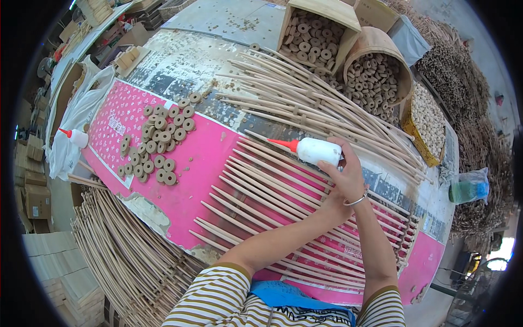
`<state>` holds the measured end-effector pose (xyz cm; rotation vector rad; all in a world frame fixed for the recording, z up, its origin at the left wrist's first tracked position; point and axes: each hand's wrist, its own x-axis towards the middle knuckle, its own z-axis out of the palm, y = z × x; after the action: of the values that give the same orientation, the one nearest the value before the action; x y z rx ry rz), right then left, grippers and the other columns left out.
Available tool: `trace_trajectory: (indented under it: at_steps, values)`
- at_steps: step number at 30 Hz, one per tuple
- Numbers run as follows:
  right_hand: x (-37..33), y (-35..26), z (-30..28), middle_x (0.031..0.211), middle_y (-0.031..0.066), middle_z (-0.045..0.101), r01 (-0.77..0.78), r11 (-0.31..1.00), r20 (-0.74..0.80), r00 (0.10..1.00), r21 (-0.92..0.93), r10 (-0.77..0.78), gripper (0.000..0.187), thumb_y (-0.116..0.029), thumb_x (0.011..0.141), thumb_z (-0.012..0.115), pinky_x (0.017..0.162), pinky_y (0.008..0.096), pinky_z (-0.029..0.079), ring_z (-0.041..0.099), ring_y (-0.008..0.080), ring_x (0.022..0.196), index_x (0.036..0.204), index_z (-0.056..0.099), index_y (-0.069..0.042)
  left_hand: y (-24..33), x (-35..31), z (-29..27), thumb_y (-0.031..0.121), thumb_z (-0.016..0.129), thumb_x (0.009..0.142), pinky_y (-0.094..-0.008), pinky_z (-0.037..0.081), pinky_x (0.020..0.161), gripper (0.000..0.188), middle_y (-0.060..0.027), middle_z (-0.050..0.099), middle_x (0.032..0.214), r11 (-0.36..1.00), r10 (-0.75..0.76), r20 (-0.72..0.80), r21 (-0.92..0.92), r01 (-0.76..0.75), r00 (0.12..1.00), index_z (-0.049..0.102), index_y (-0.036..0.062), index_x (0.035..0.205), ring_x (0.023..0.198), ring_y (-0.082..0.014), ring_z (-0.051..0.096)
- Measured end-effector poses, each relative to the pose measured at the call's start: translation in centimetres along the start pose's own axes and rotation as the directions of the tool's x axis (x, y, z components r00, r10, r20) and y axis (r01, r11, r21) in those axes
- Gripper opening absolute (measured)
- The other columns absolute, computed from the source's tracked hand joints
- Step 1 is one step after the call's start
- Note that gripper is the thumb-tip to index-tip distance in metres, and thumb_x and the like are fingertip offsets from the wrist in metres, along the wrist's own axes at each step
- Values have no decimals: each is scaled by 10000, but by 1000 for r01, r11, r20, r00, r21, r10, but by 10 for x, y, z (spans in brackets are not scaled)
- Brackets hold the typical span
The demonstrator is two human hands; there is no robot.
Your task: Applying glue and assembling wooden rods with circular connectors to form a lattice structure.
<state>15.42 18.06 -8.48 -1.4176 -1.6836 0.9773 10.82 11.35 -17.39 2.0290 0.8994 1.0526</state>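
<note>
My right hand [347,171] is closed around a white squeeze bottle [318,151] with a pointed red nozzle. The bottle lies tilted nearly sideways in the air, its tip toward the left, above the far ends of a row of slim wooden rods [261,188]. Those rods lie side by side, with gaps, on a pink printed sheet [210,147]. My left hand [336,208] is just below my right wrist, over the rods; its fingers are mostly hidden behind the right wrist. A bracelet circles the right wrist.
Ring-shaped wooden discs [158,139] are heaped on the sheet's left. More rods [310,103] lie beyond. At the back stand a wooden box [321,12] and a round tub [376,41] of rings, beside a yellow basket [430,158]. Another bottle [79,138] is far left.
</note>
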Motion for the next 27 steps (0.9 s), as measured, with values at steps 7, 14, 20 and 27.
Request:
trace_trajectory:
  at_steps: [7,14,20,27]
  values:
    - [0,3,2,1231,76,663,8,1000,-16,1000,-3,-8,590,-185,810,853,824,330,558,661,207,1041,1341,619,-77,2,0,-5,181,453,1094,-389,324,1254,478,-109,489,1530,920,29,81,387,-58,996,399,58,1553,1437,-256,450]
    - [-5,-3,-4,1224,77,664,46,996,-54,997,-73,-50,590,-167,799,856,806,322,555,665,205,1033,1333,622,-78,3,4,-8,272,493,1043,-512,285,1255,589,-134,467,1598,979,-55,147,202,24,988,402,118,1604,1479,-324,424]
    - [-4,-15,2,1202,77,663,109,990,-34,993,-86,-112,574,-139,798,852,793,322,552,666,208,1013,1321,626,-74,-1,1,-5,232,494,1064,-478,339,1206,495,-133,502,1509,996,-39,52,88,34,998,445,119,1543,1432,-313,445]
    - [-3,-10,3,1169,77,665,134,983,-70,987,-123,-144,551,-133,785,863,786,325,537,660,218,984,1287,643,-80,1,0,2,131,515,1069,-442,388,1185,429,-151,571,1412,996,41,-92,80,-33,995,489,72,1493,1358,-320,510]
